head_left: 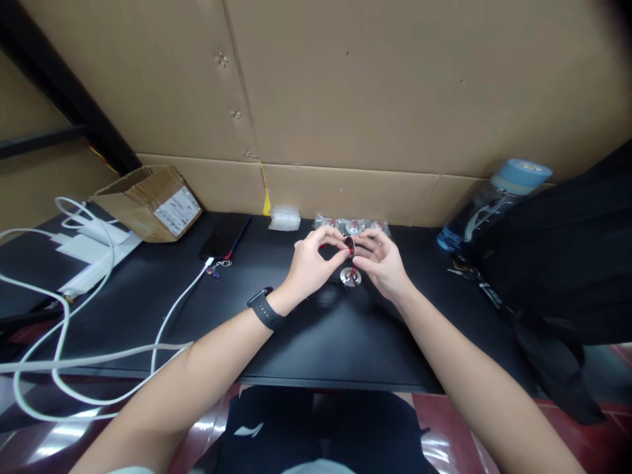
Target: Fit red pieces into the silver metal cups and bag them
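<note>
My left hand point(316, 260) pinches a small round metal disc with a red part point(349, 246) between thumb and fingertips, a little above the black table. From the other side my right hand point(382, 262) has its thumb and curled fingers closed at the same disc's edge. Just below the hands, a shiny metal disc with a red stem point(351, 277) lies on the table. Behind the fingers are several similar discs in clear plastic packaging point(355, 227), partly covered by my hands. A bit of red shows under my left fingers, too small to name.
A small clear plastic packet point(285, 218) lies at the back. To the left are a phone point(224, 237), an open cardboard box point(148, 203) and white cables point(109, 253). A blue-lidded bottle point(486, 207), keys point(463, 268) and black fabric point(553, 257) are on the right.
</note>
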A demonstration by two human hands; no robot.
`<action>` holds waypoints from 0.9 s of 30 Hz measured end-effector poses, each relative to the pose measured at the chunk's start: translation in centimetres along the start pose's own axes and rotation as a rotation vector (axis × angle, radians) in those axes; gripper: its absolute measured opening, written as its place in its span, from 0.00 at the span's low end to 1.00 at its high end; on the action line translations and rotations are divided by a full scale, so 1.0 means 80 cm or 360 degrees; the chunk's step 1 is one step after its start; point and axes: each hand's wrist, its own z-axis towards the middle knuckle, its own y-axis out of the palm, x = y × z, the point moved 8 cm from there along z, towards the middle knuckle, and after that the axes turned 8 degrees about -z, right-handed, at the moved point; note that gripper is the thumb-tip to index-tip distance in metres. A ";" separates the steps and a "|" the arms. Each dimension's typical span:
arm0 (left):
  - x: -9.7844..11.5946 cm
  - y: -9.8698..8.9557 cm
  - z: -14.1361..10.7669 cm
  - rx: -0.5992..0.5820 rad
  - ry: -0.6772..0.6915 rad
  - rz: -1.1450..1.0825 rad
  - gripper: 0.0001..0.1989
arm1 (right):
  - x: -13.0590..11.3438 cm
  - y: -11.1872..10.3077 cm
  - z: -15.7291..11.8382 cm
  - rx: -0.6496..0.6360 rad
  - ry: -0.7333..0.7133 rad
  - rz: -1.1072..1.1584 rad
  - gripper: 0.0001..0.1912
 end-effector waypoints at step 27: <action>-0.056 0.022 0.000 -0.0196 -0.0659 -0.1024 0.20 | -0.004 0.002 0.002 -0.0099 -0.0009 -0.0233 0.24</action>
